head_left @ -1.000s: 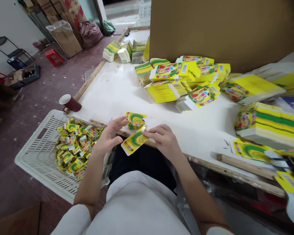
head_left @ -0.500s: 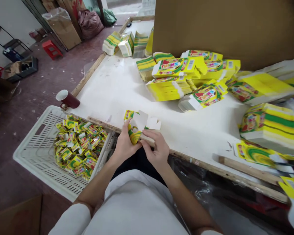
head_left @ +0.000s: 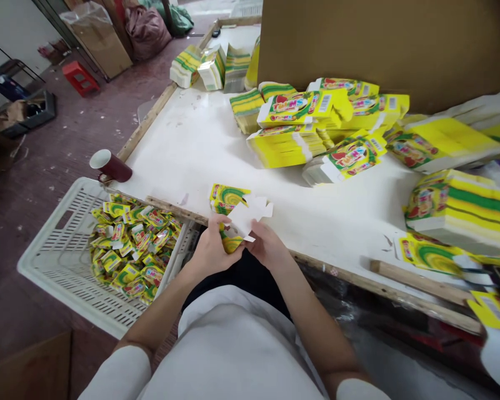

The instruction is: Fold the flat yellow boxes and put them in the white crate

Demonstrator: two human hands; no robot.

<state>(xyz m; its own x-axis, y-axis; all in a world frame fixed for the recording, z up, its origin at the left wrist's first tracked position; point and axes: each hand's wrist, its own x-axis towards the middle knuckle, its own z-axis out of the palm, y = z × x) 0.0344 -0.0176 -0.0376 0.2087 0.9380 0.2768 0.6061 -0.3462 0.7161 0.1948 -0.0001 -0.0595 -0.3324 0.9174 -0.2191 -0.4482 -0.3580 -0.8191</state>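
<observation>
Over the near edge of the white table (head_left: 170,139), both my hands hold one small yellow carton (head_left: 232,243) with a white inner side. My left hand (head_left: 212,250) grips its printed yellow part at the left, thumb below. On the right, my right hand (head_left: 269,245) pinches a white flap, its fingertips partly hidden behind the card. Just beyond my hands lies a flat yellow and green carton blank (head_left: 225,195), touching or overlapped by white flaps; I cannot tell which piece they belong to.
Left of me stands a white plastic crate (head_left: 33,261) with many small folded cartons (head_left: 139,239). A maroon mug (head_left: 115,166) sits at the table's left edge. Bundles of carton blanks (head_left: 287,147) lie further back, before a large brown board (head_left: 379,44). A wooden stick (head_left: 420,282) lies at right.
The carton in my hands has turned, with its white side now facing up. My right hand has shifted onto the white flap. More of the printed blank beyond now shows.
</observation>
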